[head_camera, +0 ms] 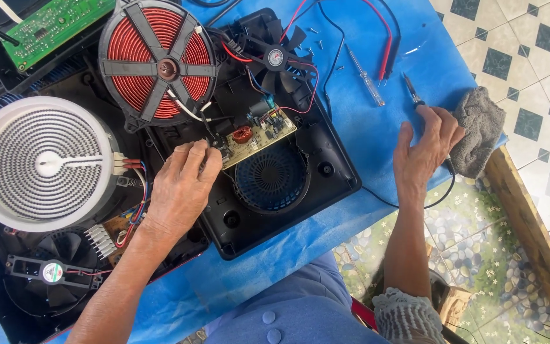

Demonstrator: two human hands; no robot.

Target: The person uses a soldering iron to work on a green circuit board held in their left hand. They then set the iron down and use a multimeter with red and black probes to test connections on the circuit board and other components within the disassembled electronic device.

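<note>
An opened black induction cooker base (332, 167) lies on a blue cloth (377, 127). Inside it sit a tan circuit board (259, 137), a round fan grille (272, 181) and a loose black fan (275, 58). A red copper coil (157, 64) rests tilted at its far left corner. My left hand (179, 191) pinches the left end of the circuit board with its fingertips. My right hand (424, 150) lies on the cloth to the right, closed around the handle of a soldering iron (412, 92) whose tip points away from me.
A white round heating plate (39, 162) and another fan (52, 271) sit in a second opened appliance at left. A green circuit board (52, 22) lies at top left. A screwdriver (365, 79), red probe leads (386, 51), small screws and a grey rag (479, 130) rest on the cloth.
</note>
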